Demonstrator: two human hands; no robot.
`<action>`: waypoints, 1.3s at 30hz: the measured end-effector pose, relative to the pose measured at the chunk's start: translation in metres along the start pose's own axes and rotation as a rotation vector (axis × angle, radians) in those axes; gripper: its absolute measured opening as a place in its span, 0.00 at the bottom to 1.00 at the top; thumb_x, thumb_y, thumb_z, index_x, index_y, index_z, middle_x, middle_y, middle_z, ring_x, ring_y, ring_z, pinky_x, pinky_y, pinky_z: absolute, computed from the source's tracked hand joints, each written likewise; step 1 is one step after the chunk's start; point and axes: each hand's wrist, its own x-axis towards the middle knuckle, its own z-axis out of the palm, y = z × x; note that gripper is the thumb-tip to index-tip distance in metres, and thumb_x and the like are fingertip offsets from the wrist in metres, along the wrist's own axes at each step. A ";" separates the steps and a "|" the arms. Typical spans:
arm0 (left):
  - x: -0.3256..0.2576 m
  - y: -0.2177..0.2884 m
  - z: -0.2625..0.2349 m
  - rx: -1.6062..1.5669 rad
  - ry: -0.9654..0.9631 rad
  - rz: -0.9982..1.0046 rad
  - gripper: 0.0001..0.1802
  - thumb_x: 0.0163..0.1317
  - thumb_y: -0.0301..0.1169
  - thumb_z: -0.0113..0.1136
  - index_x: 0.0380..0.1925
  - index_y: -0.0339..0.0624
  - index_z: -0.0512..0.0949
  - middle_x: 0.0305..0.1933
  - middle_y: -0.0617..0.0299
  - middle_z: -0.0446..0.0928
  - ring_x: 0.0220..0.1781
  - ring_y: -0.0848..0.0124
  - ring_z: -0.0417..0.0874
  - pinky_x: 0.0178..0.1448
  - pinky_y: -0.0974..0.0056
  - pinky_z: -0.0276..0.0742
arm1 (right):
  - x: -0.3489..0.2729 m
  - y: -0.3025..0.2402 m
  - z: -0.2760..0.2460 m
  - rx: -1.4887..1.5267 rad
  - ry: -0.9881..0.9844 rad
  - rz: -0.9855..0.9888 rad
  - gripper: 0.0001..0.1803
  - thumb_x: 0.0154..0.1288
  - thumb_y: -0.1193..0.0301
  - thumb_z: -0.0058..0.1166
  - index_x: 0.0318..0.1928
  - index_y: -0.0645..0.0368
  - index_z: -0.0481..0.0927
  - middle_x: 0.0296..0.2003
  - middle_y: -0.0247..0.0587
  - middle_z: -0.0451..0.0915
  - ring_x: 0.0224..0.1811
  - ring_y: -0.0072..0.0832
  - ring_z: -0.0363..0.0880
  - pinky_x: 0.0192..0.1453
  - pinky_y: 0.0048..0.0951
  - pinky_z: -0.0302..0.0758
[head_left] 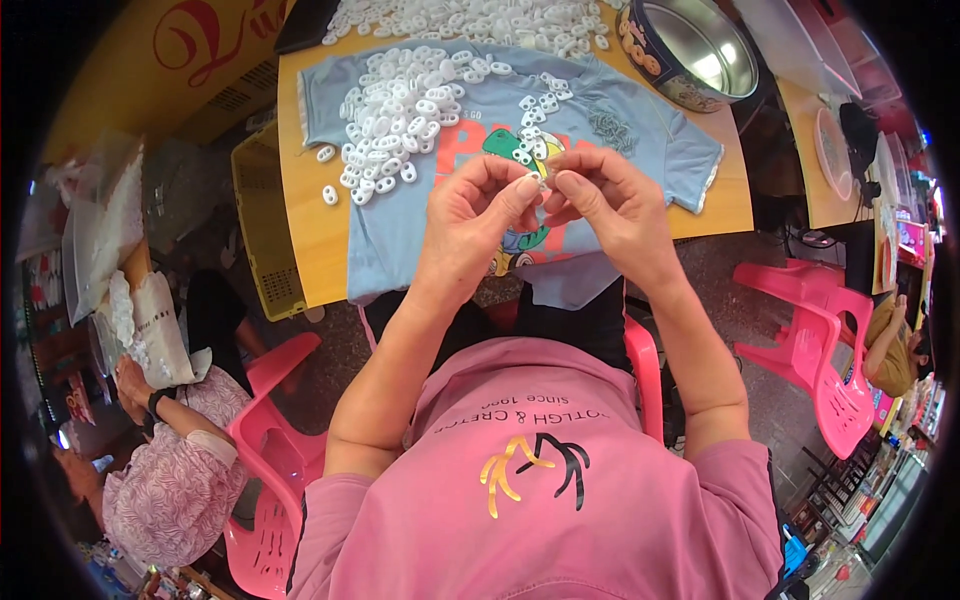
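Head view, looking down: the person sits at a wooden table (310, 240) with both forearms raised over its near edge. Left hand (478, 205) and right hand (605, 195) meet fingertip to fingertip, each curled nearly closed, thumb and forefinger pinched together on one small white plastic ring piece (543, 182) held between them above the table. The piece is mostly covered by the fingers; its exact shape cannot be made out. Under the hands lies a light blue T-shirt (400, 230) spread flat on the table, with a colourful print at its middle. On the shirt's upper left part sits a heap of white ring pieces (400, 110), a few strays lying on bare wood just beside the shirt's left sleeve. A second, larger spread of white pieces (480, 20) lies at the table's far edge. A round metal tin (690, 50) stands at the far right corner. A yellow crate (262, 220) stands left of the table. Pink plastic chairs (820, 340) stand to the right; another person (170, 470) in a patterned top sits at lower left.
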 end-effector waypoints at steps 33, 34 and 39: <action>0.009 0.010 -0.002 0.091 0.033 0.030 0.07 0.65 0.27 0.61 0.35 0.33 0.76 0.27 0.62 0.79 0.27 0.78 0.79 0.31 0.73 0.75 | 0.017 0.004 0.003 -0.587 0.036 -0.415 0.04 0.61 0.80 0.57 0.35 0.65 0.76 0.28 0.44 0.76 0.28 0.39 0.77 0.30 0.33 0.73; 0.009 0.014 -0.003 0.078 -0.001 0.007 0.07 0.65 0.28 0.60 0.35 0.33 0.76 0.27 0.61 0.79 0.27 0.77 0.79 0.31 0.72 0.76 | 0.019 -0.003 -0.001 -0.642 -0.016 -0.485 0.03 0.63 0.80 0.56 0.37 0.65 0.76 0.29 0.44 0.76 0.29 0.35 0.77 0.31 0.31 0.73; 0.004 0.018 -0.006 0.036 -0.035 -0.020 0.08 0.65 0.28 0.60 0.35 0.33 0.76 0.28 0.60 0.79 0.28 0.75 0.80 0.32 0.71 0.76 | 0.017 -0.022 -0.007 -0.747 -0.088 -0.619 0.05 0.62 0.80 0.57 0.39 0.66 0.76 0.31 0.44 0.76 0.31 0.34 0.78 0.33 0.30 0.74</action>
